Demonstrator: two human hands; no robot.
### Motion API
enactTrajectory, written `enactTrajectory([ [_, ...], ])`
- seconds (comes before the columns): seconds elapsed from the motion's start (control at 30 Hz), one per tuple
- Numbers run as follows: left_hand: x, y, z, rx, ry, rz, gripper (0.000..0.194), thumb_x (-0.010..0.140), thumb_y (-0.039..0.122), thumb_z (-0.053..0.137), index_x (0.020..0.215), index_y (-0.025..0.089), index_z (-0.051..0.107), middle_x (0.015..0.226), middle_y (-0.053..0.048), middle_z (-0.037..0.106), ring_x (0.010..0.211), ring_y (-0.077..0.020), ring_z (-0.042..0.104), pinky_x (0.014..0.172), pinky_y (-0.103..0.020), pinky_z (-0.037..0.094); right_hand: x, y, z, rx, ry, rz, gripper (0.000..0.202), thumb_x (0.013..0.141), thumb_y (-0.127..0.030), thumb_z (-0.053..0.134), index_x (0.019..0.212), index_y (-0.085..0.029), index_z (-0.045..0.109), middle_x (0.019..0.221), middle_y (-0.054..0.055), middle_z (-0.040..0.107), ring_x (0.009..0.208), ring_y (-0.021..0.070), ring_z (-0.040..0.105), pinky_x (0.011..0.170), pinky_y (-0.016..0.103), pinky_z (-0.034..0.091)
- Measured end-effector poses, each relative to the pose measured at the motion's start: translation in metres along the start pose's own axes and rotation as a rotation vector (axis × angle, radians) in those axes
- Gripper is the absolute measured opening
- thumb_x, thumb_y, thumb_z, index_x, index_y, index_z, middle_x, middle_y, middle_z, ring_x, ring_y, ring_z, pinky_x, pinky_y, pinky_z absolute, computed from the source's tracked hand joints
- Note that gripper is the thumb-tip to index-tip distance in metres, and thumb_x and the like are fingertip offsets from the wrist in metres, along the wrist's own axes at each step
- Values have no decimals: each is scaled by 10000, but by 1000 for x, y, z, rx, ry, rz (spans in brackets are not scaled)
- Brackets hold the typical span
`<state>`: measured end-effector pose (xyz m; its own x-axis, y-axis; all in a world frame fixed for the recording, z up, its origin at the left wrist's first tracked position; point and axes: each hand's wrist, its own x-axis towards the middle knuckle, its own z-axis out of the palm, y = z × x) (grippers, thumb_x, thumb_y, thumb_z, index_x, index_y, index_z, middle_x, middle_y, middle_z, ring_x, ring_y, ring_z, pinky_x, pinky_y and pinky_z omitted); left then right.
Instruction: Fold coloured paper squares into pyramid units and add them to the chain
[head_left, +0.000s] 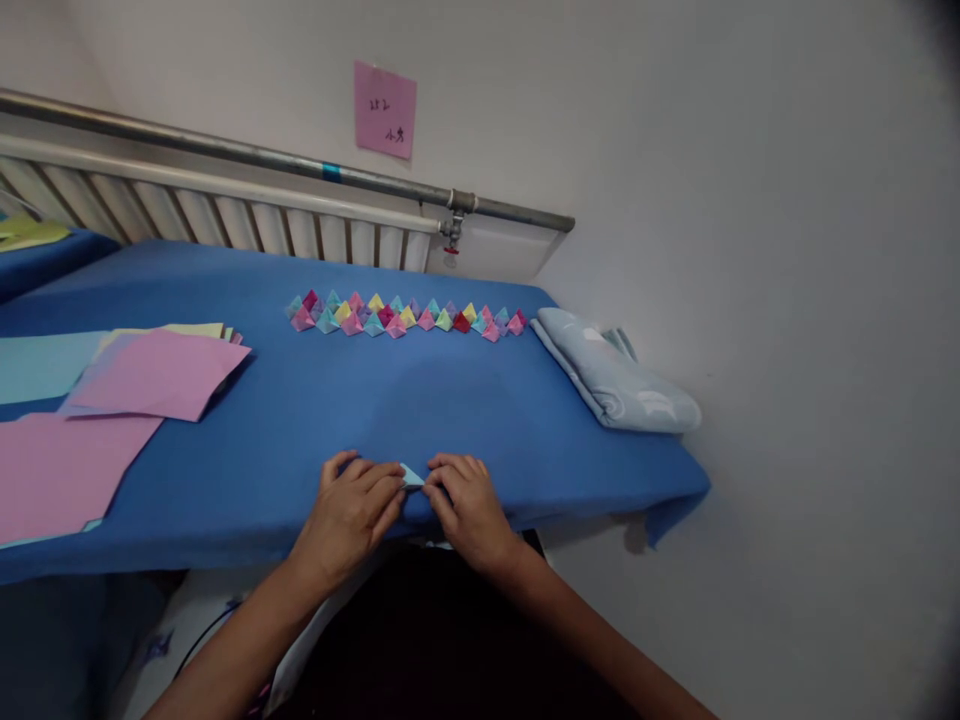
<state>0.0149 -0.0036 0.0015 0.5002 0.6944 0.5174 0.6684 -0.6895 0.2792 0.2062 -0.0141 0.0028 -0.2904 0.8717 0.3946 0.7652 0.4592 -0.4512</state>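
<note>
A small light-blue folded paper (411, 478) lies at the front edge of the blue-covered table, between my two hands. The fingers of my left hand (358, 505) press on its left part and hide some of it. At its right tip, the thumb and forefinger of my right hand (466, 505) pinch the point. Farther back, several small folded paper pieces (395, 326) in pink, blue, yellow, purple and red stand in long rows.
Pink sheets (161, 372) and a light-blue sheet (45, 365) lie at the left. A folded pale-blue cloth (619, 380) rests at the right end of the blue tablecloth (285, 400). Behind are a radiator (262, 222), a pipe and a pink wall note (385, 110).
</note>
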Motion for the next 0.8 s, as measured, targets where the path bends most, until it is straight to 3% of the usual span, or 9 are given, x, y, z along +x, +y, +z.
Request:
enactTrajectory([
  [0.33, 7, 5, 6, -45, -48, -208, 177, 928, 259, 461, 942, 237, 637, 996, -13, 715, 856, -199, 599, 832, -413, 322, 6, -5, 1, 10, 1, 81, 81, 854, -177, 582, 777, -201, 575, 997, 56, 651, 926, 204, 559, 820, 365, 408],
  [0.53, 10, 5, 10, -108, 4, -301, 287, 913, 269, 493, 1197, 245, 523, 975, -19, 717, 841, -195, 621, 836, -404, 340, 11, -8, 0, -9, -33, 135, 128, 851, -166, 568, 729, -198, 547, 932, 48, 644, 896, 189, 560, 818, 351, 408],
  [0.8, 16, 8, 9, -109, -85, -458, 239, 886, 262, 504, 1114, 239, 574, 990, -30, 719, 912, -208, 633, 887, -412, 346, 19, -12, -3, -29, -91, 186, 134, 822, -123, 558, 708, -190, 539, 892, 43, 640, 880, 180, 557, 809, 315, 403],
])
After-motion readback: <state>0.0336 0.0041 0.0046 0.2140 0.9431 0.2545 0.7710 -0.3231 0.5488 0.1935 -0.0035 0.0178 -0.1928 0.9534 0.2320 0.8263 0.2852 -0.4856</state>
